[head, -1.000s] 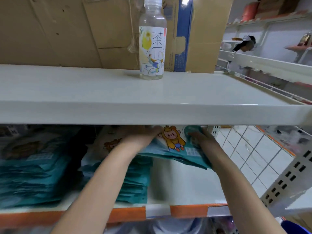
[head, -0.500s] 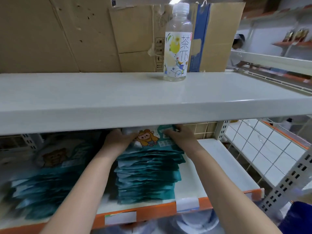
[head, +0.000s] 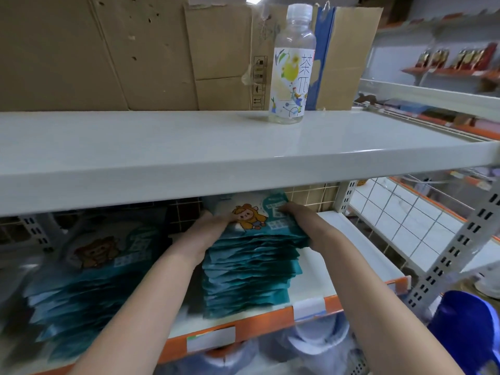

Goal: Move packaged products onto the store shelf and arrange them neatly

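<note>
hands (head: 208,234) gripping packet (head: 259,217), shelf (head: 351,255) stack (head: 249,274)

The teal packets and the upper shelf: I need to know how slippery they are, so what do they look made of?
Teal packets: apparently thin plastic film with a soft sheen; their edges crinkle and fan. Upper shelf: probably painted metal, smooth and glossy, since it reflects the bottle.

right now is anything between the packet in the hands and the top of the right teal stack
Nothing visible. The top packet already lies on the right stack, with the left hand and right hand pressing its two sides. The upper shelf hangs close above it without touching.
</note>
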